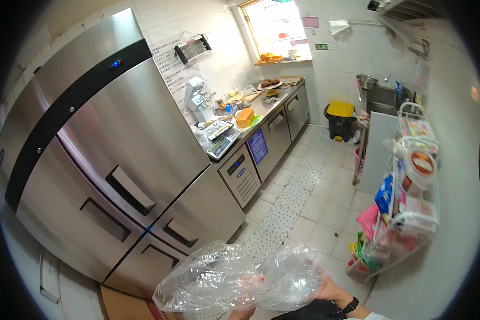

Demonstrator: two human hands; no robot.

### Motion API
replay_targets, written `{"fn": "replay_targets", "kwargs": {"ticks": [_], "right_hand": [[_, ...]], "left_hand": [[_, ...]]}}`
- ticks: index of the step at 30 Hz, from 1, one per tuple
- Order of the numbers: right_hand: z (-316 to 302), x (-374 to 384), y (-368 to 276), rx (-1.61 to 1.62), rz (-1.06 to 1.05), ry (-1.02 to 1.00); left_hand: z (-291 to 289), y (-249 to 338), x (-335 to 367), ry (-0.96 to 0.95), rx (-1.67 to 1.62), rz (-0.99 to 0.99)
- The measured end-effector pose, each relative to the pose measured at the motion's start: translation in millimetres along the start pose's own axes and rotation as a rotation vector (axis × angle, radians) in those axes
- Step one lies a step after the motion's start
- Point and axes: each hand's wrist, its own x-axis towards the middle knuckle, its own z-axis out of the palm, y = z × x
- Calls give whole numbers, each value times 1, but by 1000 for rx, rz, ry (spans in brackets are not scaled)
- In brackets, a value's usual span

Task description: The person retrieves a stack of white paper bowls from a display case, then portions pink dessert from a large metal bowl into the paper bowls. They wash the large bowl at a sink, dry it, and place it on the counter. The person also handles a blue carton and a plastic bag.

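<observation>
The crumpled clear plastic bag (240, 277) is low in front of me, over the tiled floor (314, 202). My right hand (330, 290) grasps its right side. My left hand is hidden behind the bag, so I cannot tell its grip. The big steel refrigerator (106, 160) stands to my left.

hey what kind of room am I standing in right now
Most likely a commercial kitchen: a tall stainless steel refrigerator with four doors, a long steel counter crowded with food and a scale, and a sink by the tiled wall.
</observation>
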Motion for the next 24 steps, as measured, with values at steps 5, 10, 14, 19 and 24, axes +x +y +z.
{"fn": "replay_targets", "kwargs": {"ticks": [5,10,14,19,24], "right_hand": [[-74,160,1,-2,-30,55],[-120,341,-48,5,-135,-105],[-144,505,-94,-93,-362,-239],[-163,701,-159,-144,-531,-254],[-172,866,-230,-81,-639,-385]], "left_hand": [[6,16,156,-20,-127,55],[20,77,301,313,705,418],[21,146,444,-64,-67,611],[43,257,626,-79,145,941],[58,381,764,-373,70,1056]]}}
